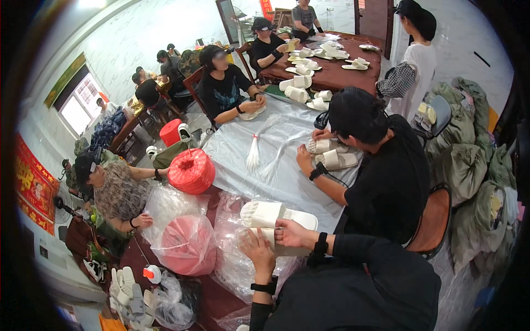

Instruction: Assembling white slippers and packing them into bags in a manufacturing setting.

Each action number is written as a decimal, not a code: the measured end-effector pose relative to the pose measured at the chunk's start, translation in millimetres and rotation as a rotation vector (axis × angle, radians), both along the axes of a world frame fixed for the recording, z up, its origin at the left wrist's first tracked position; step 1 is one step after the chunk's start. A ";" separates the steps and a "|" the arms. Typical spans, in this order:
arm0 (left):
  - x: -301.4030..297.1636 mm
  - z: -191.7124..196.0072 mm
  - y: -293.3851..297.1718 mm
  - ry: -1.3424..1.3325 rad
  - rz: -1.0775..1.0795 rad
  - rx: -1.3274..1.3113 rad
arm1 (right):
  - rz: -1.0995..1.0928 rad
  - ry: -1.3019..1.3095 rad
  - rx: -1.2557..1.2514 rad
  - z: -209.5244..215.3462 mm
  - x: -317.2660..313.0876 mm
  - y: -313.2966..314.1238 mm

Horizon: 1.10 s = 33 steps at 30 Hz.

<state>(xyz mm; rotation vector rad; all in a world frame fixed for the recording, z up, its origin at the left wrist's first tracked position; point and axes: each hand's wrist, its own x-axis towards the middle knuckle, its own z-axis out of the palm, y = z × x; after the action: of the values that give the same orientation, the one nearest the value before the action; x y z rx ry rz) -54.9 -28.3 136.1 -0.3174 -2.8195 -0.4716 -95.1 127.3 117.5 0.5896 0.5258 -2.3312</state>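
Note:
Near the front edge of the table, my left hand [257, 252] lies over the toe end of a cream open-toed slipper, fingers spread across it. My right hand [293, 234] grips the same slipper by its strap, thumb and fingers bent in. Its sole [291, 251] shows below my right wrist, while much of the toe is covered. Just beyond, right beside it, lies a second cream slipper [305, 219] with its wide strap facing up.
A roll of red plastic twine [191, 171] and a bagged pink roll [186, 245] stand to the left. Grey sheeting [232, 160] covers the table, with bundled white strands [253, 154]. A co-worker in black [381, 165] handles slippers at right. Loose slippers [130, 292] lie lower left.

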 end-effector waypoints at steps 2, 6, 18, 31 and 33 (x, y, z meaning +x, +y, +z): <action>4.8 11.5 8.7 -0.018 -0.046 0.001 | -0.005 0.169 -0.304 0.8 1.8 3.8; 12.1 23.4 14.5 0.018 -0.143 0.035 | 0.008 0.181 -0.298 32.1 0.0 -3.1; 16.6 24.8 6.1 0.237 0.126 0.491 | -0.182 0.232 -0.527 73.6 -5.1 -18.9; 34.6 27.4 -10.6 -0.637 -0.112 1.247 | -0.301 0.326 -0.516 33.9 -33.0 -25.2; 41.8 40.3 -9.5 -0.605 -0.148 1.022 | -0.356 0.241 -0.445 36.1 -32.3 -26.5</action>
<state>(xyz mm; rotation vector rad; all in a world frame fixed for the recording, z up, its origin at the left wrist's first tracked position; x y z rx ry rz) -13.2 -37.8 176.5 -0.1654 -2.5823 -2.1965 -127.3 100.8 153.6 0.2014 -0.0101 -2.7582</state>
